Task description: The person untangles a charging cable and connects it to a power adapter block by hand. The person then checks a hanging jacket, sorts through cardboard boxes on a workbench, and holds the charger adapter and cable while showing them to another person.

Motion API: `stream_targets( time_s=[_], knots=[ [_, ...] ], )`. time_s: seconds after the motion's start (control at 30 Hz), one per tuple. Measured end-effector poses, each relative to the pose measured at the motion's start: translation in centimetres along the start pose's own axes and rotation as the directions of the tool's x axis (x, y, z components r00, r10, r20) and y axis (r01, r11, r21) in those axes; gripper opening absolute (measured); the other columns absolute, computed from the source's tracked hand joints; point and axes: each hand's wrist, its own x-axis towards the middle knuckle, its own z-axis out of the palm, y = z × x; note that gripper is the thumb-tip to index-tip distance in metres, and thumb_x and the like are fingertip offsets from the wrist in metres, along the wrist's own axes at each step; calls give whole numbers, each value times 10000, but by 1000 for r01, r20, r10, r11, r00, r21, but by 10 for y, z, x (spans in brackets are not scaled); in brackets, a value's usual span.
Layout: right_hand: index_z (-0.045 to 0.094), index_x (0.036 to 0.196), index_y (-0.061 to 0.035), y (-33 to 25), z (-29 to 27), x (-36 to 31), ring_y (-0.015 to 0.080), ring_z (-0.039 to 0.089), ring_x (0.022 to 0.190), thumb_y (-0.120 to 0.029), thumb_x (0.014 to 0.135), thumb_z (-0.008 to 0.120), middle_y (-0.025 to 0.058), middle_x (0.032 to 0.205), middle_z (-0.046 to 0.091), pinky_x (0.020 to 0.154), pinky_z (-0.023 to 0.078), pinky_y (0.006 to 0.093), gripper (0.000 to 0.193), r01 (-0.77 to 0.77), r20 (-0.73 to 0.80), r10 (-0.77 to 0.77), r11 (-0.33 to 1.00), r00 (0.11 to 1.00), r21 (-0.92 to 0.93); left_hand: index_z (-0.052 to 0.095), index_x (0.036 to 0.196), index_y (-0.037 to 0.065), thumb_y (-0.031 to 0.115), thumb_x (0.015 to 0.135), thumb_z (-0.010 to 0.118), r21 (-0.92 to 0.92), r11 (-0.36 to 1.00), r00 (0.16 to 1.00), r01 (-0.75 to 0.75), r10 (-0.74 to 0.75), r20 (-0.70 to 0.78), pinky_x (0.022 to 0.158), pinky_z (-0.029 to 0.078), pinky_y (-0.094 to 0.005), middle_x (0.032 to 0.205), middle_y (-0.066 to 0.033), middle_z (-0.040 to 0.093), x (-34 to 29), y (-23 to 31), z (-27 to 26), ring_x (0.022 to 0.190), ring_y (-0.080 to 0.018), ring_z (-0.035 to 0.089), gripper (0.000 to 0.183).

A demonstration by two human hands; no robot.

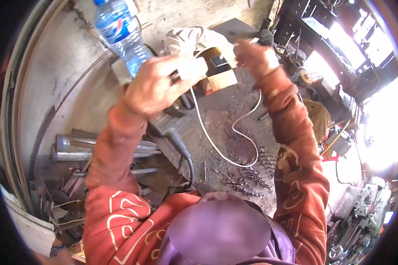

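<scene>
Gritty metal workbench in a cluttered workshop, sunlight glaring far right.
Left hand fingers curled round a white charger block; right hand pinches its white cable, looping over the bench near drill bits; water bottle far left.

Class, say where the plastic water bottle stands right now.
In the head view, the plastic water bottle stands upper left, just beyond the left hand, left of the small cardboard box.

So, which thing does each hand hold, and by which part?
The left hand grips a white block-shaped plug around its body. The right hand pinches the thin white cable near its free end.
</scene>
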Motion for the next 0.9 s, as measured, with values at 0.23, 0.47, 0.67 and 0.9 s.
stream_targets(
  time_s=[0.23, 0.47, 0.67, 0.9],
  knots=[
    [532, 1267, -103, 13, 38, 20, 169, 631, 533, -169, 925, 586, 103, 749, 664, 515, 520, 297, 353, -715, 145, 701, 695, 698, 83, 623, 1082, -7, 142, 860, 669, -137, 823, 821, 552, -564, -84, 762, 460, -265, 873, -52, 630, -126, -20, -68, 827, -103, 556, 272],
    [446, 1369, -77, -83, 29, -3, 164, 643, 652, -177, 859, 678, 106, 841, 674, 563, 522, 294, 569, -562, 371, 533, 826, 761, -34, 588, 1213, 177, 257, 879, 613, 327, 889, 887, 321, -161, -432, 851, 468, -467, 1080, -217, 601, -116, -195, -41, 962, -405, 581, 345],
    [534, 1269, -40, -175, -47, -131, 211, 664, 777, -252, 885, 663, 126, 911, 689, 691, 522, 333, 457, -684, 340, 652, 728, 677, -34, 551, 1279, 13, 19, 896, 496, 278, 944, 984, 175, -179, -13, 918, 459, -442, 1138, -225, 632, -137, -260, -66, 1036, -357, 605, 387],
    [540, 1262, -5, -304, -174, -337, 128, 663, 761, -129, 923, 611, 105, 925, 694, 667, 527, 248, 369, -836, -209, 949, 308, 236, 454, 573, 1222, -22, 311, 865, 708, 382, 833, 754, 399, -62, -654, 846, 542, -372, 1233, -196, 582, -129, -68, -2, 1043, -279, 610, 507]
  ],
)
